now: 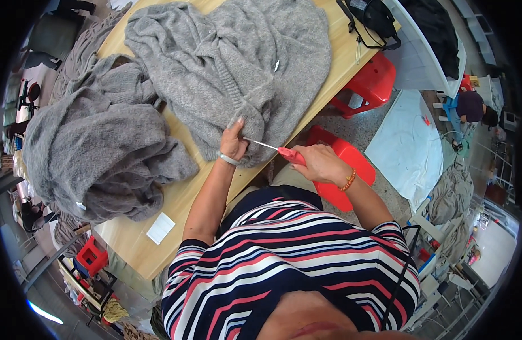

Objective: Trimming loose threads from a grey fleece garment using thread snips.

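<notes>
A grey knitted sweater (295,62) lies spread over the wooden table in front of me. At its near edge, my left hand (233,143) is closed with the thumb on top, pinching the ribbed knit. My right hand (324,164) grips the red handle of a needle tool (290,154) with a thin metal shaft. The shaft points left, and its tip meets the knit at my left fingers, so the tip's shape is hidden. A small white mark shows on the sweater's right part.
A heap of darker grey knitwear (96,147) covers the table's left side. A white paper slip (160,228) lies on the near wooden tabletop (133,243). Red stools (369,85) stand right of the table, beside a large white bin (414,56). Another person (470,107) sits far right.
</notes>
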The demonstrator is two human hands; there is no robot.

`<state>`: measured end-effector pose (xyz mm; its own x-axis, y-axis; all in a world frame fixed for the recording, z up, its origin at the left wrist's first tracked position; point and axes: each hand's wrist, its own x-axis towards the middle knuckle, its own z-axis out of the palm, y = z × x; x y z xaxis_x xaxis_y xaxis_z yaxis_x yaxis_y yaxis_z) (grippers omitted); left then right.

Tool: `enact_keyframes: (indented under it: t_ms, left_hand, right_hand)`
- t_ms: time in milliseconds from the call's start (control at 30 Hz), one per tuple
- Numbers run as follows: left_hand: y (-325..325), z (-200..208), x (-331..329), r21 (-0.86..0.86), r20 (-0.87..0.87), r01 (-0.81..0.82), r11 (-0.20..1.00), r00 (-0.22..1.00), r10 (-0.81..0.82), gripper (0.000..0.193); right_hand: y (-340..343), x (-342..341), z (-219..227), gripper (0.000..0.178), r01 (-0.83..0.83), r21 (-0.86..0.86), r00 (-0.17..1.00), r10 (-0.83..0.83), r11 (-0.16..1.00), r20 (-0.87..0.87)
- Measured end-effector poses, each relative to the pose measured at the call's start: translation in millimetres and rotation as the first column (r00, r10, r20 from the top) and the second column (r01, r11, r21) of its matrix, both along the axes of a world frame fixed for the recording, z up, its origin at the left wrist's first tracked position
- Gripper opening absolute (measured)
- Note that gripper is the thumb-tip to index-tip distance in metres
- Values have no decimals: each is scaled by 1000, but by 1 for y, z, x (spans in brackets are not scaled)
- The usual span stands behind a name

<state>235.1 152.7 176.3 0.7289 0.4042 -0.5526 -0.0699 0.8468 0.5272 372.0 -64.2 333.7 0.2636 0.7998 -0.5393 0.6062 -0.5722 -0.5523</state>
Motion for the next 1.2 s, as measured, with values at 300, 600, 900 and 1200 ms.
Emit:
enact_keyframes:
  t_ms: [300, 600, 900, 1200]
  left_hand:
    - [33, 58, 8, 451, -516, 578, 680, 791, -330, 62]
    - [20, 0, 50, 724, -682, 661, 196, 729, 61, 43]
    - [25, -12, 29, 582, -298, 338, 740, 935, -193, 18]
    - [25, -12, 2, 658, -417, 407, 633, 897, -143, 15]
  right_hand:
    - [-16, 4, -23, 32, 218, 139, 974, -225, 966, 32]
    - [-17, 12, -33, 28, 292, 138, 952, -302, 947, 56]
    - [-12, 16, -16, 33, 139, 68, 988, -143, 988, 62]
    - [6, 28, -9, 33, 161, 115, 982, -147, 980, -121]
